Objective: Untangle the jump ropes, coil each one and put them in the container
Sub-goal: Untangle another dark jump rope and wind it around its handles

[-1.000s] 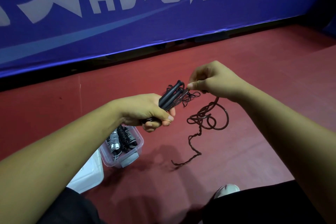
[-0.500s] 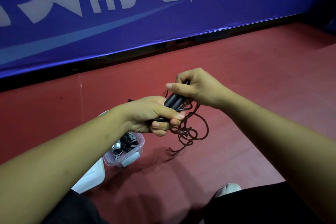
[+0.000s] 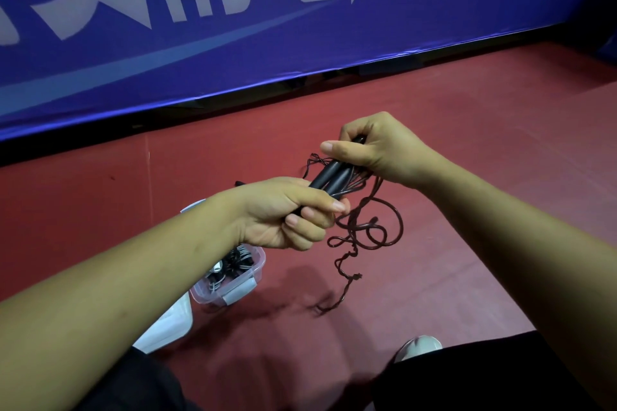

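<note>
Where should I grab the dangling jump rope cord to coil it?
Probably pinch the cord just below the handles, above its tangled loops, coming from the right with the right hand; that stretch hangs single and fairly straight, while the left hand grips the handles.

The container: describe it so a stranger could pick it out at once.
Start at the red floor below the blue banner. Beneath the left hand sits a small clear plastic container holding coiled ropes. Unlike the flat white piece beside it, it is see-through.
</note>
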`<state>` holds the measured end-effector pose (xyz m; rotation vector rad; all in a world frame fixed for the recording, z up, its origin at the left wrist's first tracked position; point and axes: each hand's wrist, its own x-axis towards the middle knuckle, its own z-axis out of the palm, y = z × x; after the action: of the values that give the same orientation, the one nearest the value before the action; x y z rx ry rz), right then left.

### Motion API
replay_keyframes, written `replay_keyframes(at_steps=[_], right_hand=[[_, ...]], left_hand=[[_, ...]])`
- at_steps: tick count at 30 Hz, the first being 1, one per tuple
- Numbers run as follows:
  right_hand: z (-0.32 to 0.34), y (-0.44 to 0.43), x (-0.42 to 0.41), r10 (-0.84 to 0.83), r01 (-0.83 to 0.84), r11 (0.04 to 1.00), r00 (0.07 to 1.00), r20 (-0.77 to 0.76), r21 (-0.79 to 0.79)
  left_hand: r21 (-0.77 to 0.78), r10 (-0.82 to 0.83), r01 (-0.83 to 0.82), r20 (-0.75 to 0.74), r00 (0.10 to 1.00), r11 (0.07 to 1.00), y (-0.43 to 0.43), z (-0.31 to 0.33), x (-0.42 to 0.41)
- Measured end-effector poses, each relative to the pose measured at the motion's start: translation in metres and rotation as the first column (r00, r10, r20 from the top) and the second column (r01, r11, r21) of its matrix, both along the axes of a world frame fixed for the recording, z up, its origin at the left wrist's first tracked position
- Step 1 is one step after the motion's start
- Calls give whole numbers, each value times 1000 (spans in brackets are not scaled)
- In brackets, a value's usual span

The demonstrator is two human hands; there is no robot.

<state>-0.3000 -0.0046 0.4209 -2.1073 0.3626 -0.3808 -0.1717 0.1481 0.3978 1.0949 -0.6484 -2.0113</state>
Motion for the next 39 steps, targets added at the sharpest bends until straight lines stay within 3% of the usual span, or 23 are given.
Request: replay_keyframes(at_steps=[6,10,13,16,20,25,29,33,37,38,39], right_hand=[[-2,-8,-3,17,-21,998,998,-61,-65],[-1,-28,-15,-90,76,994,978,-185,-84],[-3,-30,-18,17,-97,982,899,-437,-162],[0,-28,-15,32,-138,966,902,-430,-218],[11,-33,-15,1,-53,975,971,-238,-214],[13,-20,-4,35,-69,979,984,-172,-193],[10,-17,1,76,-116,978,972,-223,-171],[-1,-24,-1,108,-153,978,951,-288,-138],[-11,-24,2,108,-135,988,947,-304,-71],[-13,-23,4,116,-137,989,948,-297,-50],[-15,-21,4,132,-143,990,949,-286,-16]], left_hand=[[17,73,-75,73,995,997,-1,-4,5],[77,308,-315,86,947,946,-3,-8,34],[92,411,-417,80,908,904,-2,-7,45],[67,425,-441,174,888,895,-1,-7,39],[85,332,-358,228,915,930,3,-8,28],[80,-21,-20,480,877,997,6,-11,3],[101,-221,206,657,721,973,6,-17,-6],[128,-335,428,827,452,895,7,-3,0],[309,-291,561,949,-125,768,7,6,-2],[292,-253,590,956,-152,753,8,6,-2],[219,-219,619,973,-76,755,9,7,-2]])
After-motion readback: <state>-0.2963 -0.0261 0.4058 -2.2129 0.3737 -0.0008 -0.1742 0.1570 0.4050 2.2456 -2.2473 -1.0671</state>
